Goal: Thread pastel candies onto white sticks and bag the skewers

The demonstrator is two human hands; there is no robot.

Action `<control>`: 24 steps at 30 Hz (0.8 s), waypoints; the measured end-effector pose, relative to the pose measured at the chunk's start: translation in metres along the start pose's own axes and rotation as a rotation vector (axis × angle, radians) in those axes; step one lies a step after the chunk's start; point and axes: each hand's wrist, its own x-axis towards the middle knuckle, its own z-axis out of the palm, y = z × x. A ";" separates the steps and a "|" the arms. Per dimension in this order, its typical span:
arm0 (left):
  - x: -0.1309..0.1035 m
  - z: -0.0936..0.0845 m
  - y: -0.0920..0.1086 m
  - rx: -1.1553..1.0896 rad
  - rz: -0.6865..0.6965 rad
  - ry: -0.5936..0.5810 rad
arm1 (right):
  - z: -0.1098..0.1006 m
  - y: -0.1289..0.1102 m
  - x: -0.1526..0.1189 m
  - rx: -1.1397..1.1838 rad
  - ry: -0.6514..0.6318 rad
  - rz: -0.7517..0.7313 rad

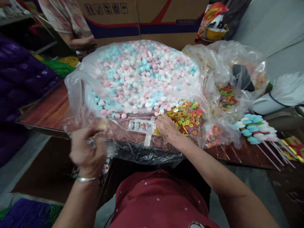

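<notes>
My left hand point(89, 147), wearing a silver bangle, is blurred over the table's front edge beside clear plastic; its grip cannot be made out. My right hand point(167, 129) has its fingers bent together at the gold twist ties point(174, 112); what its fingertips hold is too small to tell. Just left of it lies a printed packet point(141, 126). Behind both hands spreads a large clear bag of pink, blue and white candies point(144, 76), with several spilling at its front. Colourful ring candies point(191, 117) form a pile to the right of my right hand.
Candy skewers point(257, 129) lie at the right, near a container of white sticks point(268, 103). More plastic bags point(225, 63) stand behind. An open cardboard box point(45, 171) is below left. Another person's arm point(80, 42) shows at the back left, beside a large carton point(142, 19).
</notes>
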 end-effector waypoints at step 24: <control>0.030 0.069 0.097 -0.655 -0.106 -1.204 | -0.026 0.016 -0.065 0.791 0.457 0.182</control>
